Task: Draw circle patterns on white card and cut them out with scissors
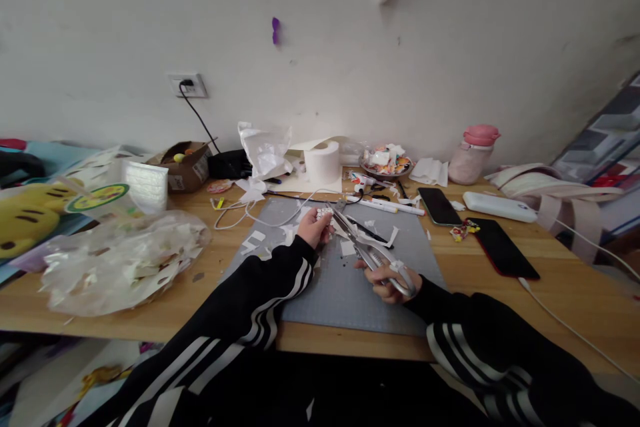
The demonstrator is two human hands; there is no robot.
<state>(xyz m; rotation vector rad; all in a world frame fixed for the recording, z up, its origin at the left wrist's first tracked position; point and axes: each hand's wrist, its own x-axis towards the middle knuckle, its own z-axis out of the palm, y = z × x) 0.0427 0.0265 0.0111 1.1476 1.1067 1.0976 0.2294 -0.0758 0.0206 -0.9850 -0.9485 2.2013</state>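
My left hand (pixel 314 228) pinches a small white piece with a dark line pattern (pixel 325 212) over the grey cutting mat (pixel 320 307). In my right hand (pixel 384 281) is a pair of scissors (pixel 367 251) with grey handles, the fingers wrapped round the grips. The blades point up and left, their tips close against the patterned piece. Whether the blades have paper between them is too small to tell. Around both hands, white paper scraps (pixel 347 249) lie on the mat. A black pen-like tool (pixel 370 232) rests just beyond the scissors.
Behind the mat stand a paper roll (pixel 321 161) and a bowl of scraps (pixel 387 161). Two phones (pixel 439 205), a white power bank (pixel 500 207) and a pink bottle (pixel 471 157) are at the right. A crumpled plastic bag (pixel 125 260) covers the left; a white cable (pixel 270 221) crosses the mat's far edge.
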